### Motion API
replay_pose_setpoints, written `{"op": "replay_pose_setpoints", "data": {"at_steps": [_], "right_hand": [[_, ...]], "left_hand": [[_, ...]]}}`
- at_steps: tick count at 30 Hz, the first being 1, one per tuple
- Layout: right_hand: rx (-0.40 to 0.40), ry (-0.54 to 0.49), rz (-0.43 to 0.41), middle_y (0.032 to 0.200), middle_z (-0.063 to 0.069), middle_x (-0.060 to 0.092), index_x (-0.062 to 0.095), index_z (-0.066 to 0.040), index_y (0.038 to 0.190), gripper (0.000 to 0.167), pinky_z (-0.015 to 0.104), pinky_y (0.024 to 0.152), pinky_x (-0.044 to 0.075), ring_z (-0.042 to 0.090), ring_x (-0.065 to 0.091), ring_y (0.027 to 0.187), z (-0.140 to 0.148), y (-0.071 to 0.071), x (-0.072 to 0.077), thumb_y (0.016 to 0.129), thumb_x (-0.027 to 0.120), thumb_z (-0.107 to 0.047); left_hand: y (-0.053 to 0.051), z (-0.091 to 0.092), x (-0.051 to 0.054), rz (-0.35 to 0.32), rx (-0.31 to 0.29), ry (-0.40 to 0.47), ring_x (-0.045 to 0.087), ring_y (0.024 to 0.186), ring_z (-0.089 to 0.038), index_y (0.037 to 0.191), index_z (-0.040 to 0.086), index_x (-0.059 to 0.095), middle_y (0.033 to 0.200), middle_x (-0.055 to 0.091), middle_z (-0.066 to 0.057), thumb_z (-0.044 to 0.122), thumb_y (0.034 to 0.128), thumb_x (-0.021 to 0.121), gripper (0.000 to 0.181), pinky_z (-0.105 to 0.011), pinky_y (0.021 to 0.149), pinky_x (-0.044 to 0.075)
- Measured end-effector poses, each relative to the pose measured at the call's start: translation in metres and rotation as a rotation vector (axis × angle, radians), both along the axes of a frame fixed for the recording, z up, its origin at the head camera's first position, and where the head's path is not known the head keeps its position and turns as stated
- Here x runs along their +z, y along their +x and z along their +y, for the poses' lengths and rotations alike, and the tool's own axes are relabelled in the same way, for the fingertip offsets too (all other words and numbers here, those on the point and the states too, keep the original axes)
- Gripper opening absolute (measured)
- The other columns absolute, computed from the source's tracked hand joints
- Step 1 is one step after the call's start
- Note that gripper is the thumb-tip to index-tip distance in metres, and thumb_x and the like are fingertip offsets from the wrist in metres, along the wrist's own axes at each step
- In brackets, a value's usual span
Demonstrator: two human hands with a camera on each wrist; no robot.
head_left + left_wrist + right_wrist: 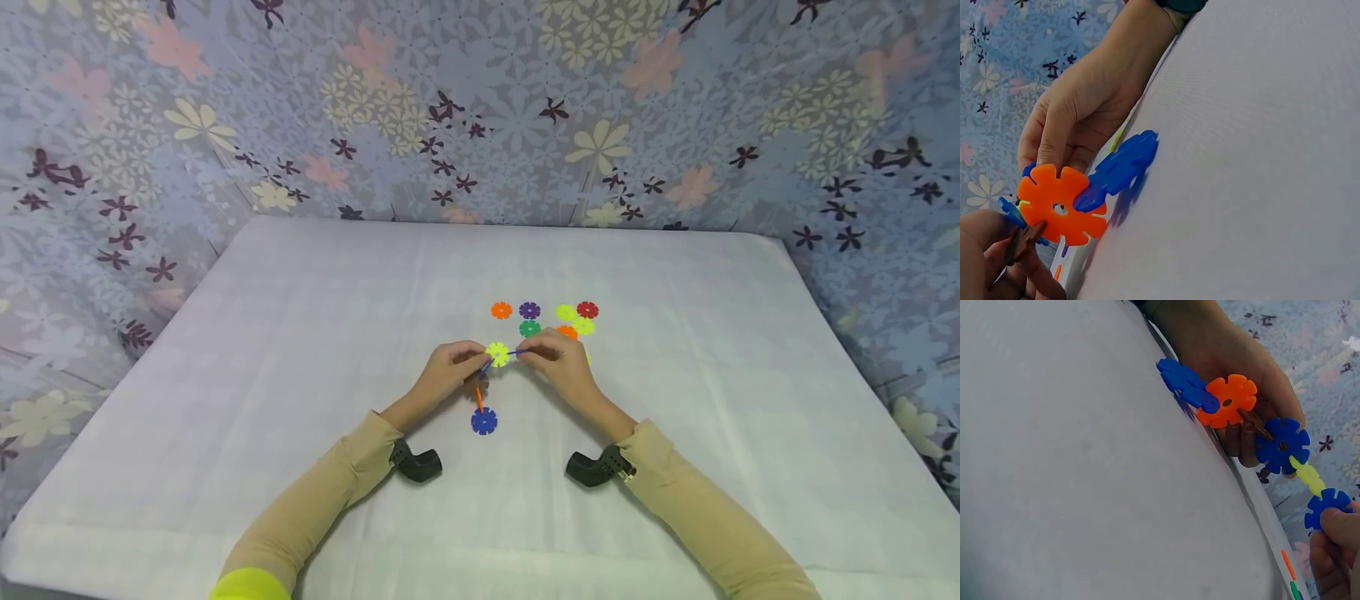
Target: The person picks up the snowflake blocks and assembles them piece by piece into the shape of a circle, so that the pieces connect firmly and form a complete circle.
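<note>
A chain of notched, flower-shaped plastic discs stretches between my hands. It runs from an end blue disc (484,421) through an orange disc (1057,203), a brown disc (1256,424), a middle blue disc (1283,445) and a yellow disc (497,354) to another blue disc (1327,508). My left hand (448,371) grips the chain around the brown and middle blue discs; fingers partly hide which one it pinches. With thumb and fingers, my right hand (558,362) pinches the far blue disc. The orange and end blue discs hang toward me below the left hand.
Loose discs lie on the white-covered table (225,375) beyond my hands: orange (501,310), purple (529,310), green (529,328), red (587,309) and several others, some partly behind the right hand. A floral cloth (480,108) rises behind the table's far edge.
</note>
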State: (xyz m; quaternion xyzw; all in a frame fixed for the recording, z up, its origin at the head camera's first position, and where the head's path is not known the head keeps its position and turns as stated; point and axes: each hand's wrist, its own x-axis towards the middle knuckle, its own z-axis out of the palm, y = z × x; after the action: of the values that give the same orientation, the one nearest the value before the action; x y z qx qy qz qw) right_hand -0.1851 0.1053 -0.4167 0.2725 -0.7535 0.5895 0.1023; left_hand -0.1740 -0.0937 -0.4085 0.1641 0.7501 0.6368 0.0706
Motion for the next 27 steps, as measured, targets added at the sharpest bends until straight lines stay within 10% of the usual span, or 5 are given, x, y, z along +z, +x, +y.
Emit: {"op": "replay_pose_setpoints", "data": {"at_steps": [13, 20, 27], "right_hand": [[0.054, -0.104, -0.042, 0.086, 0.025, 0.061, 0.062, 0.015, 0.088, 0.012, 0.028, 0.073, 0.048, 0.035, 0.059, 0.079, -0.004, -0.001, 0.003, 0.077, 0.058, 0.017], [0.042, -0.086, -0.1, 0.087, 0.027, 0.061, 0.058, 0.017, 0.092, 0.015, 0.026, 0.072, 0.048, 0.036, 0.06, 0.08, -0.004, -0.001, 0.003, 0.077, 0.059, 0.016], [0.086, -0.136, -0.139, 0.087, 0.026, 0.061, 0.059, 0.016, 0.095, 0.014, 0.028, 0.071, 0.048, 0.027, 0.061, 0.08, 0.0, -0.009, -0.006, 0.083, 0.053, 0.013]], "left_hand": [[-0.002, -0.002, 0.001, -0.003, 0.041, 0.043, 0.047, 0.059, -0.009, 0.093, -0.016, 0.058, 0.07, 0.059, -0.012, -0.002, 0.0868, 0.054, 0.016, -0.019, 0.055, 0.038], [-0.016, -0.005, -0.026, -0.024, 0.059, 0.061, 0.046, 0.056, -0.007, 0.093, -0.013, 0.06, 0.066, 0.058, 0.001, 0.005, 0.0871, 0.056, 0.018, -0.02, 0.051, 0.036], [-0.017, -0.002, -0.023, -0.083, 0.058, 0.134, 0.046, 0.053, -0.01, 0.09, -0.012, 0.058, 0.062, 0.054, -0.002, 0.004, 0.0878, 0.054, 0.016, -0.021, 0.051, 0.039]]}}
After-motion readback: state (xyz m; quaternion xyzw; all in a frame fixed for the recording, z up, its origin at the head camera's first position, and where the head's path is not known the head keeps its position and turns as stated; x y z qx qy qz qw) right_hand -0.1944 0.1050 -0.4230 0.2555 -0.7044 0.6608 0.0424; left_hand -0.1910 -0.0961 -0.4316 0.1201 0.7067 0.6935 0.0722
